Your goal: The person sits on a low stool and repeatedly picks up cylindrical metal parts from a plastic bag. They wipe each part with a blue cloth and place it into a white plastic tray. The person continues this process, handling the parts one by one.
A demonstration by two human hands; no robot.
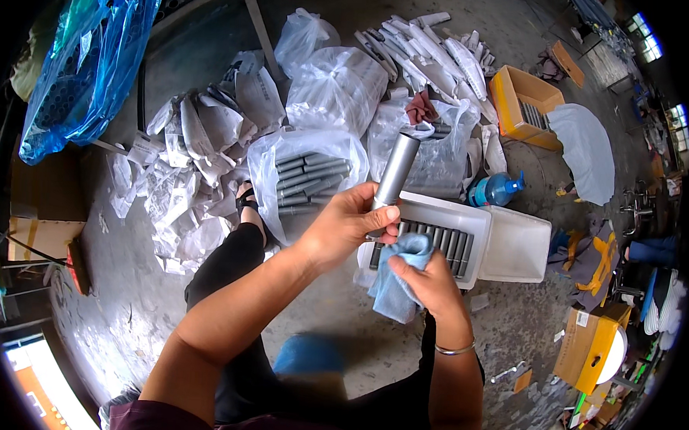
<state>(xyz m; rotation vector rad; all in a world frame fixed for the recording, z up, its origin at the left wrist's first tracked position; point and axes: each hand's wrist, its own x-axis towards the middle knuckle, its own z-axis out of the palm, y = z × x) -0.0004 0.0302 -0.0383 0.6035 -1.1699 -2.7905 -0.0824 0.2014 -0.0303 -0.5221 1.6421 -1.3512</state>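
"What are the fingers doing?"

"The left hand grasps a grey metal cylinder near its lower end, thumb across the front. The right hand pinches a bunched blue cloth, thumb on top."

"Why hold it so low?"

"Perhaps to leave most of the barrel bare. It tilts, upper end to the right, above the white tray, and the cloth hangs just beside its lower end."

"And around them?"

"Similar dark cylinders lie side by side in the tray, probably to stop them rolling. An open plastic bag holds more grey cylinders, near enough to reach, I'd judge. Crumpled white wrapping spreads to its left."

"What can't you make out?"

"Whether cloth and cylinder touch. Most right fingers are behind the cloth, and the left fingers cover part of the cylinder's lower end. The hands hide some of the tray, and the blue thing between the legs is too blurred to name."
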